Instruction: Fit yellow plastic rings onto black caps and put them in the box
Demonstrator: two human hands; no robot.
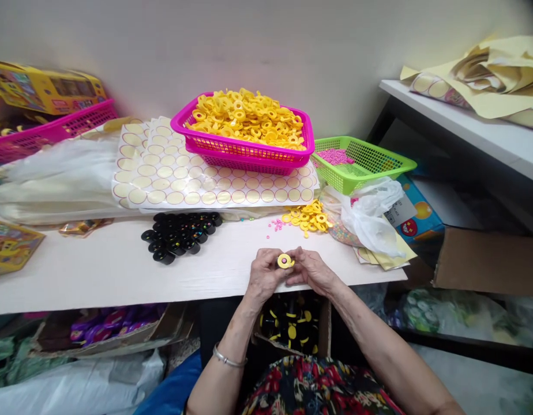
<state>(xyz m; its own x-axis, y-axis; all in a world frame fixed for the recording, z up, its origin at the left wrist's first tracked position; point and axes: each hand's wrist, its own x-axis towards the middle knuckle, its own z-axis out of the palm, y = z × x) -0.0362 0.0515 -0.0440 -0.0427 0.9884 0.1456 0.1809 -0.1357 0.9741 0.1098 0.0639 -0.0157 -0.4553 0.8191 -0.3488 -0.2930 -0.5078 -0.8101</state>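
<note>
At your far left, a yellow printed box (48, 86) rests on a magenta basket (82, 121), with another yellow carton (11, 248) on the worktop (97, 271) in front. Next, black cylinders (180, 233) stand packed together, and sticker sheets (162, 173) lie behind them under a pink basket (249, 153) heaped with yellow rings (249, 118). Your left hand (264, 270) has its fingers closed on a yellow-topped piece (285, 261) with a pink centre, near the worktop's front edge, above an open box (325, 328) of black and yellow parts. Your right hand (315, 270) has its fingers curled beside that piece; you cannot tell whether they grip it. Just beyond your hands lie loose pink beads (276, 224) and a yellow ring pile (310, 217). Right of these, a crumpled white plastic bag (372, 213) bulges before a green basket (366, 164), partly blocking its front.
</note>
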